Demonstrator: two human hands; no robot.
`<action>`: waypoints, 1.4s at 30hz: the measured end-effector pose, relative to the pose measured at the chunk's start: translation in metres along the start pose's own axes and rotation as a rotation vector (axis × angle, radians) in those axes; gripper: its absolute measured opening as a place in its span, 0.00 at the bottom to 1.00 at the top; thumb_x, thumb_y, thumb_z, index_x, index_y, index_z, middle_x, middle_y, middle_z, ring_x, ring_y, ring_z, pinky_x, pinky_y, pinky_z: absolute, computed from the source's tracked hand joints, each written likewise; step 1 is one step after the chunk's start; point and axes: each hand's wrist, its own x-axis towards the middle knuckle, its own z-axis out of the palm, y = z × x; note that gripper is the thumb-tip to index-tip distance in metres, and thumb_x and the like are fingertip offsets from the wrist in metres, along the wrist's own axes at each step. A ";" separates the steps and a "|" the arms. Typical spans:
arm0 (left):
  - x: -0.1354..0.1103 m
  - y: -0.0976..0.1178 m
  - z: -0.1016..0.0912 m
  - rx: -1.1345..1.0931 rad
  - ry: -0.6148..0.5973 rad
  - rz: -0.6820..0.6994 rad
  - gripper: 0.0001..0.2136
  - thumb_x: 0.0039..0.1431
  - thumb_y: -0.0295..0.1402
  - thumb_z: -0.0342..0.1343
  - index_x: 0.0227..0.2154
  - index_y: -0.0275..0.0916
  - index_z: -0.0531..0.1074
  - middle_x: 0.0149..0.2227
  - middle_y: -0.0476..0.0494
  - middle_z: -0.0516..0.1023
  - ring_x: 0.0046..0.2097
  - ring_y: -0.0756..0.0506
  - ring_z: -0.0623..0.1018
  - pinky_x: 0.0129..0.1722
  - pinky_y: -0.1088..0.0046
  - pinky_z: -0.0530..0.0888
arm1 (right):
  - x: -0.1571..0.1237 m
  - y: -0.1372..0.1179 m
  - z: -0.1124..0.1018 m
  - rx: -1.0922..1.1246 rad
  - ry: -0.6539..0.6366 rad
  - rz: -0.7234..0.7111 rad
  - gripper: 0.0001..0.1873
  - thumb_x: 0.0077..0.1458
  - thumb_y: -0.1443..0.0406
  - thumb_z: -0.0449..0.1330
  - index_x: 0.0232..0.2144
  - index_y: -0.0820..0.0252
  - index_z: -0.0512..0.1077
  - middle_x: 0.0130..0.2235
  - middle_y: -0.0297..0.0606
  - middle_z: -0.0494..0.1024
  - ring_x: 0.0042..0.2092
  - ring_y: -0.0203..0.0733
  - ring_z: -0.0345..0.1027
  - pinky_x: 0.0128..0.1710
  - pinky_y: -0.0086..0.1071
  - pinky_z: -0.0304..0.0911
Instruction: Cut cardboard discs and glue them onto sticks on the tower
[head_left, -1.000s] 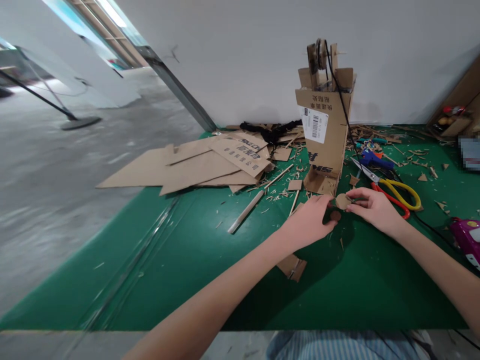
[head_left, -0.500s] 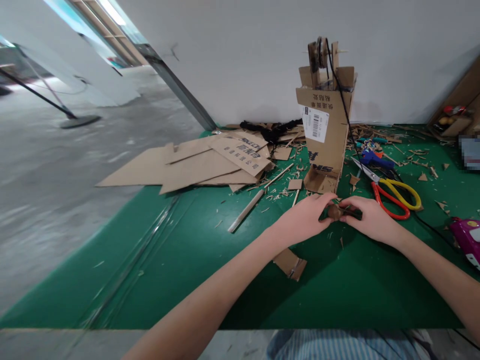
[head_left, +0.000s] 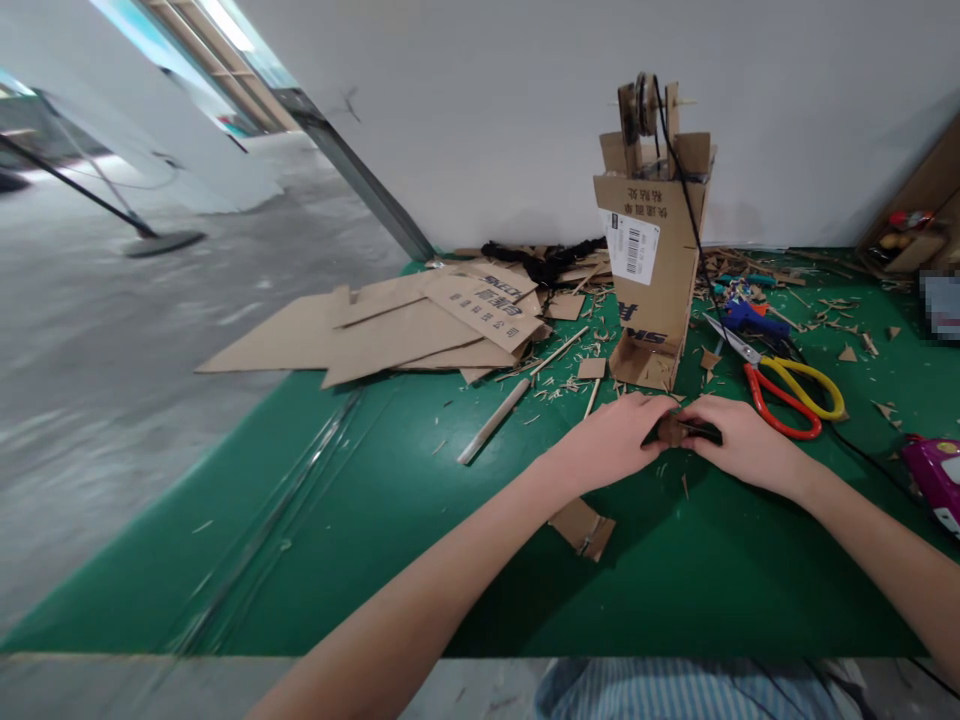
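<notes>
Both hands meet over the green tabletop, pinching a small brown cardboard piece (head_left: pixel 674 432) between their fingertips. My left hand (head_left: pixel 619 440) is closed on its left side, and my right hand (head_left: pixel 750 445) is closed on its right side. Fingers cover much of the piece, so its full shape is hidden. Just behind the hands stands a tall cardboard structure (head_left: pixel 651 260) with a pulley-like wheel (head_left: pixel 643 104) at its top and a black cord hanging from it. Scissors (head_left: pixel 780 385) with one red and one yellow handle lie right of my right hand.
Flat cardboard sheets (head_left: pixel 390 335) are piled at the back left. A pale stick (head_left: pixel 493 421) and a folded cardboard scrap (head_left: pixel 583 527) lie left of the hands. A purple device (head_left: pixel 936 480) sits at the right edge, a blue tool (head_left: pixel 754 320) behind the scissors. Shavings litter the back.
The hands have stayed in almost the same place, with the fingers shifting slightly around the small cardboard piece. Nothing else has visibly moved apart from a slight shift of the view.
</notes>
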 end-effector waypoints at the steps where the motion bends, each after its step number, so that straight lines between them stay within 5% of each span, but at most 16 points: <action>1: 0.000 0.000 0.000 0.000 -0.001 0.010 0.15 0.62 0.30 0.58 0.52 0.38 0.71 0.49 0.37 0.79 0.53 0.36 0.77 0.49 0.59 0.76 | 0.000 0.000 0.000 -0.003 -0.002 0.000 0.11 0.56 0.72 0.60 0.41 0.57 0.77 0.43 0.42 0.80 0.45 0.45 0.75 0.46 0.39 0.70; 6: 0.004 0.000 0.003 0.010 0.007 0.067 0.05 0.63 0.31 0.58 0.39 0.37 0.76 0.44 0.39 0.80 0.50 0.39 0.77 0.50 0.61 0.75 | 0.001 0.000 0.000 -0.024 -0.004 0.004 0.10 0.57 0.72 0.59 0.39 0.58 0.77 0.41 0.42 0.79 0.44 0.45 0.75 0.45 0.39 0.70; 11: 0.007 -0.004 0.010 -0.001 0.051 0.062 0.05 0.62 0.31 0.60 0.39 0.38 0.77 0.43 0.41 0.80 0.51 0.40 0.77 0.53 0.62 0.74 | 0.003 0.000 0.000 0.111 0.099 0.063 0.04 0.55 0.67 0.62 0.35 0.57 0.76 0.37 0.39 0.79 0.38 0.43 0.74 0.40 0.37 0.69; 18: 0.007 -0.003 0.011 -0.019 0.066 0.047 0.05 0.61 0.31 0.58 0.38 0.40 0.79 0.46 0.41 0.80 0.51 0.39 0.78 0.52 0.61 0.76 | 0.019 -0.021 -0.012 0.956 0.376 0.337 0.21 0.51 0.46 0.64 0.30 0.55 0.67 0.23 0.26 0.64 0.21 0.32 0.54 0.18 0.27 0.45; 23: 0.008 -0.003 0.009 -0.046 0.069 0.068 0.06 0.60 0.30 0.58 0.37 0.40 0.80 0.45 0.41 0.81 0.49 0.40 0.79 0.51 0.63 0.77 | 0.040 -0.039 -0.007 1.271 0.305 0.277 0.24 0.54 0.43 0.58 0.22 0.55 0.66 0.15 0.22 0.48 0.17 0.31 0.39 0.18 0.29 0.44; 31: 0.007 -0.001 0.007 -0.041 0.070 0.006 0.06 0.59 0.31 0.61 0.38 0.40 0.81 0.44 0.41 0.82 0.52 0.38 0.79 0.51 0.62 0.77 | 0.053 -0.038 0.023 1.259 0.307 0.152 0.20 0.51 0.49 0.53 0.17 0.54 0.66 0.13 0.22 0.44 0.16 0.32 0.35 0.18 0.30 0.41; 42: 0.005 -0.001 0.006 -0.046 0.086 0.027 0.09 0.60 0.31 0.62 0.43 0.41 0.82 0.46 0.41 0.83 0.50 0.38 0.79 0.50 0.61 0.76 | 0.047 -0.029 0.030 1.175 0.260 0.085 0.17 0.49 0.54 0.53 0.16 0.56 0.68 0.14 0.25 0.46 0.17 0.33 0.37 0.20 0.29 0.39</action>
